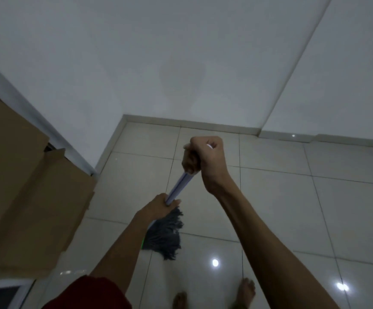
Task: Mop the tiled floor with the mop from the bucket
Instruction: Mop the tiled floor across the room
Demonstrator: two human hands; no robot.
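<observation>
A mop with a pale handle [180, 186] and a dark grey string head [165, 235] stands on the glossy beige tiled floor [281, 208]. My right hand [205, 159] is closed around the top of the handle. Lower down the shaft, just above the string head, my left hand [161, 205] grips it. The string head rests on the tiles a little in front of my bare feet [245, 291]. No bucket shows in this view.
Large brown cardboard sheets [25, 186] lean against the wall on the left. White walls [181, 63] meet the floor at a pale skirting [192, 123], forming a corner just ahead. Open tiles stretch to the right.
</observation>
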